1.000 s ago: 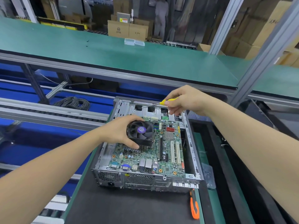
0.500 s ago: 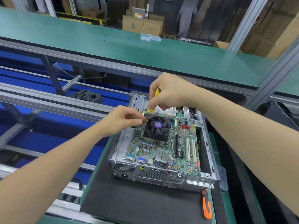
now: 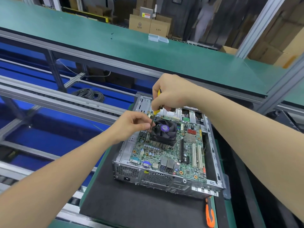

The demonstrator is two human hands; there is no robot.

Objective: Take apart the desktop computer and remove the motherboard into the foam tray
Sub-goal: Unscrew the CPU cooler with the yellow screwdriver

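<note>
Case [image 3: 130, 171]: We see a grey metal box with its top off. It sits on a black mat [image 3: 139, 204].
Board [image 3: 166, 155]: The green board lies flat inside the case, at the bottom of it.
Fan [image 3: 164, 131]: A black fan with a purple dot sits on the board, near the far end.
Right hand [image 3: 171, 94]: We curl our fingers tight around the yellow handle of the screwdriver [image 3: 156, 111], above the fan.
Left hand [image 3: 130, 127]: We pinch the thin metal part of the screwdriver with thumb and finger, just beside the fan's left corner.
Tip: It points down at the board by the fan. We cannot tell if it touches a screw.
Orange tool [image 3: 209, 214]: It lies on the mat's right edge, just in front of the case.
Bench [image 3: 164, 53]: A long green top runs behind the case.
Wires [image 3: 89, 94]: A dark coil lies far to the left, on blue.
Boxes [image 3: 148, 25]: Brown ones stand behind the bench.
</note>
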